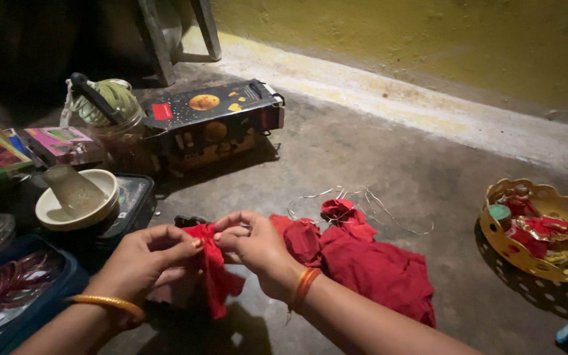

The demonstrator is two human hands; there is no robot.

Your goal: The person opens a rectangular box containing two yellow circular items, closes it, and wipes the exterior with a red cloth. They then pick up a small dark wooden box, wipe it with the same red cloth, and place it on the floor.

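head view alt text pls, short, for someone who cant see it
Left hand and right hand pinch a small red cloth piece above a grey floor. More red cloth lies to the right, with a yellow perforated basket further right.

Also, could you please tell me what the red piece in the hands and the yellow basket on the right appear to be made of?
The red piece, pinched by the left hand and right hand, looks like soft matte cloth: it folds and hangs limp. The yellow basket seems to be moulded plastic, perhaps glossy, judging by its punched holes and scalloped rim.
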